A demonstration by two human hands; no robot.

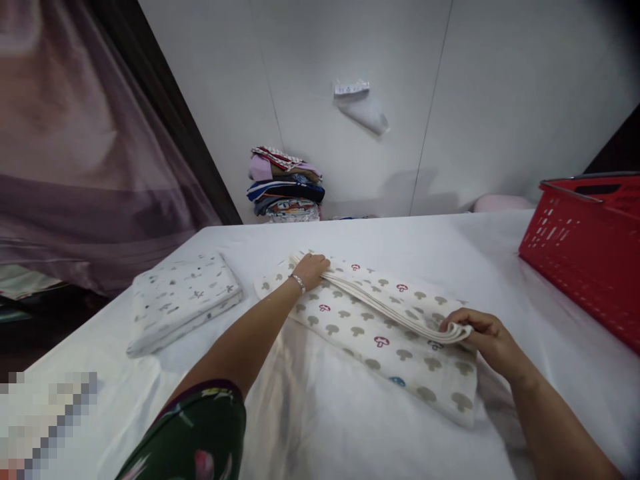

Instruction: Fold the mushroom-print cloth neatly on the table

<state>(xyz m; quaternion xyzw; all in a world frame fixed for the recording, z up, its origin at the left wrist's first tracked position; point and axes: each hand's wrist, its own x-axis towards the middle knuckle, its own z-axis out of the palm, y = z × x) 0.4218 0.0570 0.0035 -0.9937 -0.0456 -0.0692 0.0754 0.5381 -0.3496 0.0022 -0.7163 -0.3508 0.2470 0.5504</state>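
We reach both arms out over one white sheet (pixel 400 240), with one red basket (pixel 580 260) at our right. One mushroom-print cloth (pixel 380 347) lies mid-sheet. Our left hand (pixel 311 270) clasps its layered edge at the far end, and our right hand (pixel 483 333) pinches the near end. One folded cloth (pixel 183 297) lies to the left.

Cream mushroom-print cloth (pixel 380 340), folded long, flat on bed, layered edge lifted.

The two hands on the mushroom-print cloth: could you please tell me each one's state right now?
Left hand: closed on the folded edge of the mushroom-print cloth.
Right hand: pinching the same edge's other end.
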